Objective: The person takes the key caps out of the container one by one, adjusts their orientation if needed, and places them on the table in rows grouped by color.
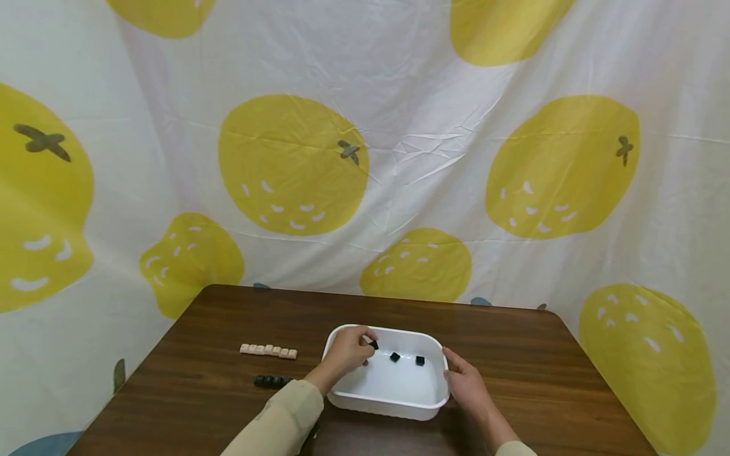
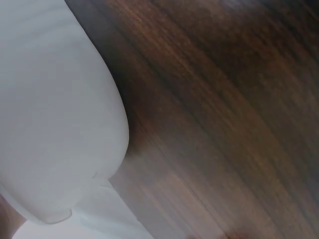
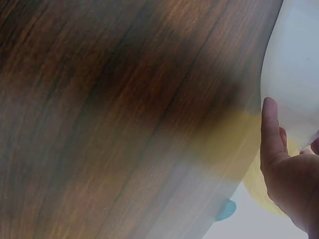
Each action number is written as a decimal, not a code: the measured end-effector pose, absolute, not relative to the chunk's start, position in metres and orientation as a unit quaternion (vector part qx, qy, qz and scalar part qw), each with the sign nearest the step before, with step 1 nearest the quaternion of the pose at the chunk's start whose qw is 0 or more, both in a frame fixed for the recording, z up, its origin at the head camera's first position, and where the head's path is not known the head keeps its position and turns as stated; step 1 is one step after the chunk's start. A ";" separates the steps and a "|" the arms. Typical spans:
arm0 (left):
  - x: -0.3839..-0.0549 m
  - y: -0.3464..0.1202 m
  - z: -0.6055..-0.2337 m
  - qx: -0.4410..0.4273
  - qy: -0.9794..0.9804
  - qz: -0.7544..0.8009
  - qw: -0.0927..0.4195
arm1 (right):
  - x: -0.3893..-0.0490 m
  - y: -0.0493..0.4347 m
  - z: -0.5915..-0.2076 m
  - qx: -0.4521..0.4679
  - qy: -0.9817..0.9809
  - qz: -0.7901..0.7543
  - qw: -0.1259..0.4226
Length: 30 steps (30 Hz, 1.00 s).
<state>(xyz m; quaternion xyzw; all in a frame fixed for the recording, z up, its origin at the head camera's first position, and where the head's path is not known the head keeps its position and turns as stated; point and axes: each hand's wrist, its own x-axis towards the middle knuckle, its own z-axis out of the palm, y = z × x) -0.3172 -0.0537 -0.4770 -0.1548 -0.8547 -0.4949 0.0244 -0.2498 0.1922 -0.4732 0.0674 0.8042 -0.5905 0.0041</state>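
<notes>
In the head view a white rectangular tray [image 1: 393, 389] with raised walls stands on the dark wooden table. My left hand [image 1: 346, 350] reaches over its left side and pinches a small black keycap [image 1: 374, 345] inside it. Two more black keycaps, one in the middle [image 1: 395, 357] and one farther right [image 1: 419, 361], lie apart on the tray floor. At the tray's right end my right hand [image 1: 469, 385] grips the rim. The right wrist view shows that hand [image 3: 294, 181] with its fingers against the tray's outer wall [image 3: 294, 64].
Left of the tray lies a row of several pale pink keycaps [image 1: 268, 350]. Nearer is a row of black keycaps [image 1: 272, 381], partly covered by my left sleeve [image 1: 279, 418]. A lemon-print curtain [image 1: 399, 190] hangs behind the table [image 1: 182, 380].
</notes>
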 end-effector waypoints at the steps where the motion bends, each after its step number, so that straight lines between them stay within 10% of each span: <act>1: -0.317 -0.054 -0.477 -0.158 -0.855 -0.493 0.028 | -0.250 0.192 -0.473 0.066 0.803 -0.592 0.003; 30: -0.318 -0.069 -0.466 -0.151 -0.846 -0.511 0.018 | -0.251 0.192 -0.473 0.065 0.806 -0.588 0.010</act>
